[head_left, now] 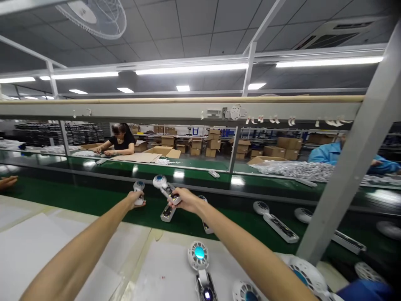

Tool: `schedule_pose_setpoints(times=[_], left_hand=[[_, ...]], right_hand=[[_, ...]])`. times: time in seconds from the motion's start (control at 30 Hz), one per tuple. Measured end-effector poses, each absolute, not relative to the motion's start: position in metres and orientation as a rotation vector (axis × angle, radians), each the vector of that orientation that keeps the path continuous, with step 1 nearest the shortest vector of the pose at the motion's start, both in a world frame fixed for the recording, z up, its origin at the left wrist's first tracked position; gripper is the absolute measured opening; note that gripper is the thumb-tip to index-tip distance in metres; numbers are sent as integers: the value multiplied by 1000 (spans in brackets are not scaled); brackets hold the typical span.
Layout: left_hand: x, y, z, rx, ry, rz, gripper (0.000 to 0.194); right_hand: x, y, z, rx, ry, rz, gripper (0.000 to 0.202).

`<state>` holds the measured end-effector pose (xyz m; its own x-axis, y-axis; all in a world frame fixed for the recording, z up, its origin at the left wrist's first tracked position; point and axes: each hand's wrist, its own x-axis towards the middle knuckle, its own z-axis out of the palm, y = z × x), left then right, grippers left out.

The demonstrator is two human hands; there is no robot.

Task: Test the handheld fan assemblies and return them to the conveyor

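Note:
My left hand [134,200] is closed round a small white handheld fan [139,186] with a blue hub, held over the green belt. To its right, my right hand [184,200] grips another handheld fan [160,181] by its handle, which shows dark inner parts. Just below that hand lies a fan handle [168,213], its head hidden. A further fan [207,226] is partly covered by my right wrist. Nearer to me, on the white worktop, is a fan [199,254] with its hub glowing cyan and a light on its handle. Beside it another fan head [246,291] is cut off by the frame.
More fans [280,228] lie along the green conveyor belt [94,194] to the right. A slanted grey post [347,146] stands at right. Across the line are two people, cartons [214,144] and a heap of white parts [294,169]. Another person's hand [8,182] shows at far left.

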<state>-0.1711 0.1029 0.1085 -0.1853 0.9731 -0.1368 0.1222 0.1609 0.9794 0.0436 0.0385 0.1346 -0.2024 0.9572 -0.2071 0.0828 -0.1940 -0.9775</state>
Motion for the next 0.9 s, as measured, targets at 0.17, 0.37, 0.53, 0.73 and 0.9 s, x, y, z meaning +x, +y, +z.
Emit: schedule_pose_setpoints(times=[0.17,0.37,0.53,0.73,0.9], left_hand=[[-121,76,159,1036,1066,1159,20],[-47,-27,227,1180,488,1261,33],[-17,-92,234,1316,282,1223,60],[-11,-104,217,1369,281,1132,72],[-13,-99,214,1385,275,1069,68]], right_hand=[[121,-35,178,-982,-1232,1353,26],[145,-96,193,-776,-1119,1021,36],[158,-124,199,-780,-1087,931,53],[171,-135,206,-775,-1128,1006,64],[170,-137,205,-792,-1184,971,61]])
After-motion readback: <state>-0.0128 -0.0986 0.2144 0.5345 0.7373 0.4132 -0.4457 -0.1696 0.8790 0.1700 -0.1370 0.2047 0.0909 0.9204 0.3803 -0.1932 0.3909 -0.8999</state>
